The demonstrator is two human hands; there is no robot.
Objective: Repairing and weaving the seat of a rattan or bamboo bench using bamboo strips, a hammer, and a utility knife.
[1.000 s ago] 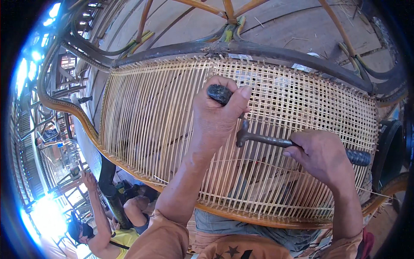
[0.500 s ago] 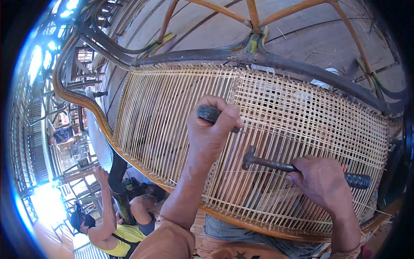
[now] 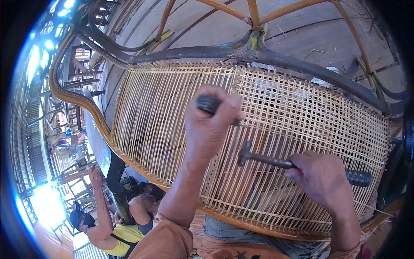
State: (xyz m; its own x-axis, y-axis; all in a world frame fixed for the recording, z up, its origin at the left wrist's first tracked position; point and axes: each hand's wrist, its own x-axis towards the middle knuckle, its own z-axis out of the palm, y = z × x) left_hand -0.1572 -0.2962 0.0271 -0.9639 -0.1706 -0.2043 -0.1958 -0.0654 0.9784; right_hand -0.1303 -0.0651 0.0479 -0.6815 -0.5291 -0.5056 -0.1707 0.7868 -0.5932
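My left hand (image 3: pixel 206 129) is wrapped round the dark, thick handle of an awl-like tool (image 3: pixel 208 104); its thin tip shows below my thumb, by the middle of the panel. Motion blurs this hand a little. Under it lies a rattan cane panel (image 3: pixel 151 108), with parallel strands on the left and in front and a crossed open weave at the far right. My right hand (image 3: pixel 323 179) grips a hammer (image 3: pixel 269 160) by its shaft. The small metal head points left over the strands, and the dark wrapped grip sticks out right of my fist.
A curved rattan frame (image 3: pixel 101 125) borders the panel, with a dark pole (image 3: pixel 185 53) along the far side. Rattan legs (image 3: pixel 254 13) rise beyond it over a plank floor (image 3: pixel 302 43). At the lower left sits another person in a yellow top (image 3: pixel 125 237), one arm raised.
My left hand with the awl-like tool has moved slightly up and away from me. The hammer head has shifted a little left and up. In the left background, another person has come into view.
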